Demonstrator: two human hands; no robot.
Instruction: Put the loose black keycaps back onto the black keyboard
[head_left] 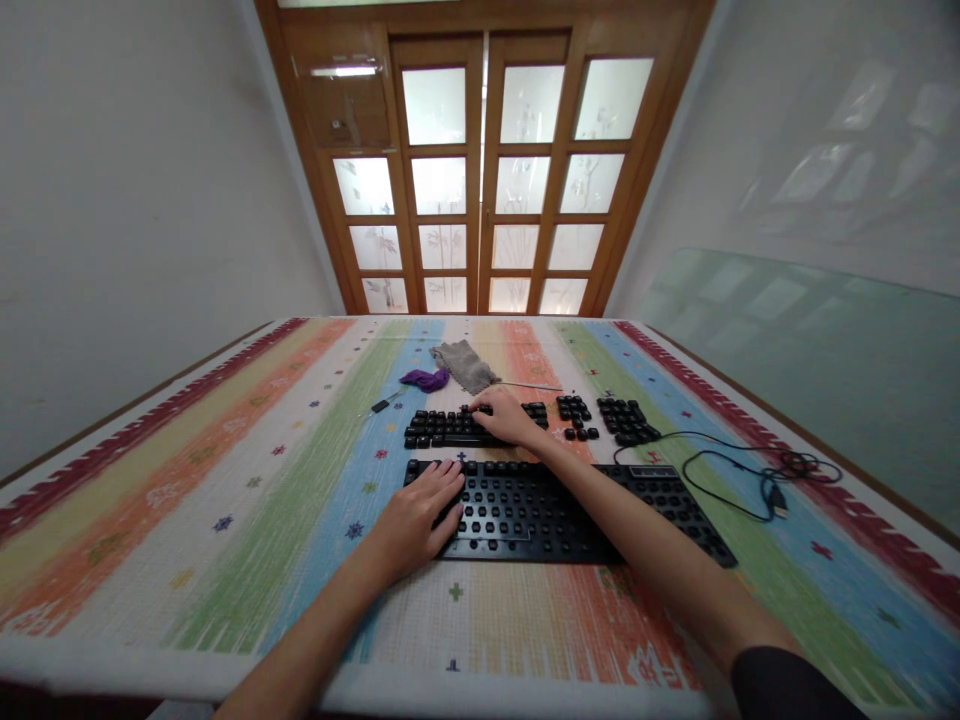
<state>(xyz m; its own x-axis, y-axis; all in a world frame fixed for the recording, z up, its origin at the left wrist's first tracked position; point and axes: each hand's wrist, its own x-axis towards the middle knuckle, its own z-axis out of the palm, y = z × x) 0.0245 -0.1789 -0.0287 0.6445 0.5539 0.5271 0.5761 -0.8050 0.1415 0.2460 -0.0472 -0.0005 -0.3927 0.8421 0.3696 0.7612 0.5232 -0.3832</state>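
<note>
A black keyboard base lies flat in front of me, most of its key sockets bare and a row of keys left along its far edge. My left hand rests on the base's left end, fingers stretched out and thumb apart. Beyond the base, loose black keycaps are laid out in keyboard order. Over their far rows reaches my right hand, thumb and index finger closed on what looks like a keycap. My right forearm crosses above the base and hides part of it.
Behind the keycaps lie a grey cloth, a purple cloth and a thin rod. A small black-handled tool is to their left. The keyboard's cable coils at right. A striped tablecloth covers the table.
</note>
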